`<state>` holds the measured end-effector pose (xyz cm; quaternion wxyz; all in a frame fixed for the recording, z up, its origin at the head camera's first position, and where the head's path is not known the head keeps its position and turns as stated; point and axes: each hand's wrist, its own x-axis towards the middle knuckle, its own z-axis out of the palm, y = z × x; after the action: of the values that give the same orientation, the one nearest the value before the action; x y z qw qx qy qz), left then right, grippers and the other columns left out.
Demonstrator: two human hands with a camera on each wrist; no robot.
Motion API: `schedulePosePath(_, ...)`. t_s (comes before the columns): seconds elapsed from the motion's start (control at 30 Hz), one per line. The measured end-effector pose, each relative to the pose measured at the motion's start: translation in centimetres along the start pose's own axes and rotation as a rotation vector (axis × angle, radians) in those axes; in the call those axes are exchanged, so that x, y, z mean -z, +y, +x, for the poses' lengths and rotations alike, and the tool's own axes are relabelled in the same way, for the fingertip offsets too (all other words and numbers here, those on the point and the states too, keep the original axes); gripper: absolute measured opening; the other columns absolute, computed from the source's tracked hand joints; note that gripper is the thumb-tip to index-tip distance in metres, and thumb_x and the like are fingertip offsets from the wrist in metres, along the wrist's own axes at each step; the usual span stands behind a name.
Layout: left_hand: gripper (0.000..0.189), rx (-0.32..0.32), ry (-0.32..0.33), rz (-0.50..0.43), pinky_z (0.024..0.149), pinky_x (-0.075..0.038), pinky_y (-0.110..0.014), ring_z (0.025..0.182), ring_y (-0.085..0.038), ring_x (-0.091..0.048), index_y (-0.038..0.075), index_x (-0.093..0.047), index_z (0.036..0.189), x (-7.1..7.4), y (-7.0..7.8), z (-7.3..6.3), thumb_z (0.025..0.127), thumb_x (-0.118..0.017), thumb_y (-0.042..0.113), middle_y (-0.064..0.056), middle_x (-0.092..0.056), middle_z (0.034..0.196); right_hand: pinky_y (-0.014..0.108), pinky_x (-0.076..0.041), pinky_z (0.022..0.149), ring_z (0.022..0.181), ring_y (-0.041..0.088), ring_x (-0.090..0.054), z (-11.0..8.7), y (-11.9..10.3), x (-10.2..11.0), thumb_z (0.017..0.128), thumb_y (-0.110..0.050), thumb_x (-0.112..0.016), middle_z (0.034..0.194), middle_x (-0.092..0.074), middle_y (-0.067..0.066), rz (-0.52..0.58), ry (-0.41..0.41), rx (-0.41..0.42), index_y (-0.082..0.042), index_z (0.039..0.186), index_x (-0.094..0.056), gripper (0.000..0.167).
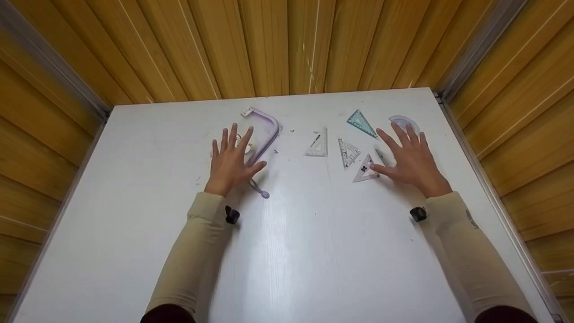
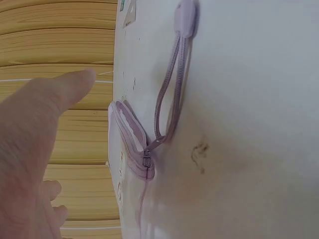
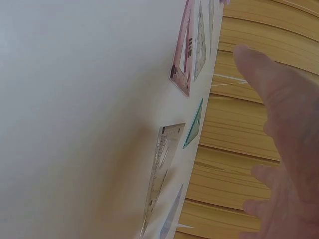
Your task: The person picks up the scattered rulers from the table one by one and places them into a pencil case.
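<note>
My left hand (image 1: 231, 163), fingers spread, hovers over a zippered pouch with lilac edging (image 1: 271, 130), partly hiding it. In the left wrist view, its zipper (image 2: 147, 160) and looped pull strap (image 2: 172, 89) show. My right hand (image 1: 412, 163) is spread above a clear set square (image 3: 155, 169), holding nothing. Near its thumb lies a pink set square (image 1: 364, 169). A teal set square (image 1: 365, 128) lies beyond the index finger. Past the fingertips, a lilac protractor (image 1: 403, 120) is partly covered. Two more clear set squares, one upright (image 1: 324, 143) and one tilted (image 1: 342, 152), lie between the hands.
The white table (image 1: 314, 242) has small dark marks on its surface. Yellow wood-look panels (image 1: 269, 49) stand behind it and at both sides. Dark wrist devices (image 1: 232, 215) sit on both sleeves.
</note>
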<state>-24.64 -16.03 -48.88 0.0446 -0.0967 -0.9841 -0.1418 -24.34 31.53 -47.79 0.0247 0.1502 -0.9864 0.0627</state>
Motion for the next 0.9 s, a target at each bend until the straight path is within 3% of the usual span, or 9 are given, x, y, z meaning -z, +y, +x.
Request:
schedulePosePath(0.27,0.093,0.015,-0.066,-0.013,0.12,-0.007,-0.065,0.156,-0.041,-0.007,0.031,-0.02,0.165,-0.4,0.2,0.4,0.091,-0.061,0.069,-0.014,-0.009,0.172,0.071,-0.004,0.117,0.152,0.053,-0.011,0.8,-0.2,0.1,0.087,-0.065,-0.069,0.17,-0.015,0.02,0.021,-0.016,0.023,-0.029,0.165,-0.023,0.097)
schedulePosePath(0.43,0.087,0.012,-0.063,-0.005,0.119,-0.016,-0.065,0.154,-0.043,-0.018,0.026,-0.026,0.164,-0.3,0.4,0.8,0.094,-0.06,0.064,-0.017,-0.02,0.169,0.071,-0.006,0.117,0.152,0.051,-0.011,1.3,-0.4,0.1,0.088,-0.06,-0.071,0.169,-0.016,0.02,0.025,-0.043,0.032,-0.025,0.164,-0.027,0.095)
schedulePosePath(0.63,0.078,0.008,-0.047,-0.011,0.115,-0.028,-0.065,0.149,-0.044,-0.032,0.019,-0.036,0.161,-0.1,0.6,1.6,0.097,-0.061,0.056,-0.02,-0.034,0.163,0.068,-0.008,0.119,0.153,0.048,-0.011,2.2,-1.0,0.5,0.089,-0.05,-0.076,0.17,-0.015,0.019,0.071,-0.131,0.026,-0.022,0.163,-0.029,0.092)
schedulePosePath(0.9,0.066,0.018,0.001,-0.022,0.099,-0.048,-0.061,0.135,-0.042,-0.051,0.016,-0.046,0.155,-0.2,1.1,2.3,0.099,-0.066,0.045,-0.021,-0.046,0.155,0.063,-0.011,0.121,0.154,0.044,-0.015,3.0,-1.8,0.9,0.091,-0.04,-0.078,0.17,-0.017,0.017,0.127,-0.195,0.019,-0.019,0.162,-0.033,0.086)
